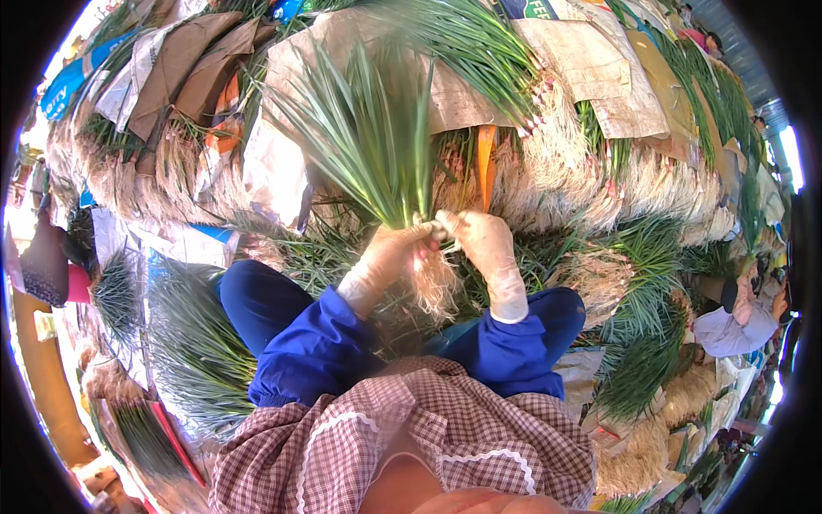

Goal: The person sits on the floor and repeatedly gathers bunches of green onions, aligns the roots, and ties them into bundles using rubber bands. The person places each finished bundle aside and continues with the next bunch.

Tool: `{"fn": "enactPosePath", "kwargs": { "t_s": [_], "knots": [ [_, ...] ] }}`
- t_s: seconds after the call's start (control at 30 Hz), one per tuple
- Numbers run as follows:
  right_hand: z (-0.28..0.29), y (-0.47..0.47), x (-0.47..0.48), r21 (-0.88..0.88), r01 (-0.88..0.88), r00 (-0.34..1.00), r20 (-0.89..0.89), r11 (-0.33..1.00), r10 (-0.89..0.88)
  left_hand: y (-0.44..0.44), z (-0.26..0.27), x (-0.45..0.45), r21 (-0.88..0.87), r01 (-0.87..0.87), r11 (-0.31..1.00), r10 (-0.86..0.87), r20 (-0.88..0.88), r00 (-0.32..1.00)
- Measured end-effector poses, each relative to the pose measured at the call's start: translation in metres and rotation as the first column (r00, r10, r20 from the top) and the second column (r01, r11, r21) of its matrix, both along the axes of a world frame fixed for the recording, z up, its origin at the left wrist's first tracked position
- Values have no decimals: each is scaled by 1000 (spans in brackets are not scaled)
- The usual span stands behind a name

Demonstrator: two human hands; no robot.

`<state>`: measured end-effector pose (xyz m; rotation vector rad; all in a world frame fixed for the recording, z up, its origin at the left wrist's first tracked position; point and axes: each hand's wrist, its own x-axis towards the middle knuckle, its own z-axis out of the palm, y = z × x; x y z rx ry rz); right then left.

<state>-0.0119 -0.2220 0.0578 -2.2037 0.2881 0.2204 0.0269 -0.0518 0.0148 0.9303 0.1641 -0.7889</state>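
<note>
My left hand (392,257), in a pale thin glove, is closed around the lower stems of a bunch of leafy allium plants (376,141), likely green garlic. The leaves fan up and away from me, and the pale stringy roots (437,286) hang below the hand. My right hand (478,241), gloved too, is at the right side of the bunch just above the roots, its fingertips pinched at the stems, close to the left thumb. Whether it pinches a stem or something else cannot be made out. Loose green leaves lie beneath both hands.
A long bank of rooted bunches (552,173), partly under cardboard sheets (571,58), runs across the front. A leafy pile (199,347) lies at my left, more bunches (642,270) at my right. A person (738,321) sits far right; another person (48,257) is at far left.
</note>
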Motion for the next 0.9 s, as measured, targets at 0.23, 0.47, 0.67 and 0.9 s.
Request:
{"fn": "enactPosePath", "kwargs": {
  "t_s": [0.23,0.47,0.67,0.9],
  "knots": [
    [-86,38,34,-51,269,779,600,962,-185,-3,-7,-7,231,-77,970,32,191,981],
    [19,-165,182,-516,690,633,770,507,-78,6,-2,-13,19,-30,999,28,84,996],
    [-13,-106,173,73,286,953,80,955,-292,24,15,2,-135,-233,963,250,129,960],
    [7,-12,65,-565,281,889,458,776,11,47,-26,26,-134,-191,972,194,6,981]
  ]
}}
